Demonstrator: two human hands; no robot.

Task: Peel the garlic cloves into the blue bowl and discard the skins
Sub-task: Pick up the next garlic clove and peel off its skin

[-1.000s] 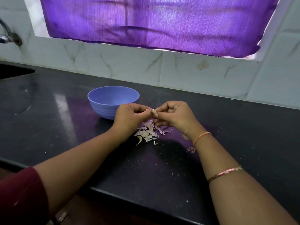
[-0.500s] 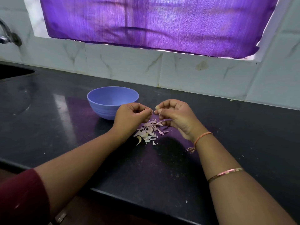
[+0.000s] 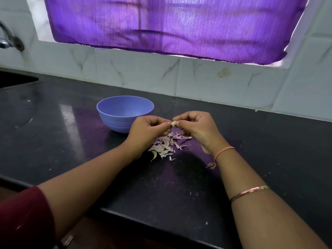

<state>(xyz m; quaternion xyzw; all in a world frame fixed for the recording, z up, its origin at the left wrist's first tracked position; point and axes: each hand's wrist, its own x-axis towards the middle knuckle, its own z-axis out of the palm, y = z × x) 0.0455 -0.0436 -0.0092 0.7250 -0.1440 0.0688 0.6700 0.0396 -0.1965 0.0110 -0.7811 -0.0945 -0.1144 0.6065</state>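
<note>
1. Worktop (image 3: 71, 141): dark and polished. It carried everything, so scraps landed where you could gather them.
2. Blue bowl (image 3: 115, 121): it stood just beyond your left hand (image 3: 149, 130), probably so a finished clove needed only a short drop. Its contents were hidden from this angle.
3. Left hand and right hand (image 3: 195, 128): both were curled and raised above the worktop, with fingertips meeting on one clove. I judge that one hand steadied it while the other worked the skin.
4. Skins (image 3: 167, 144): a loose pile lay directly beneath your hands, not yet discarded.
5. Garlic clove (image 3: 174, 123): pale, pinched between both hands, near the bowl but not in it.
</note>
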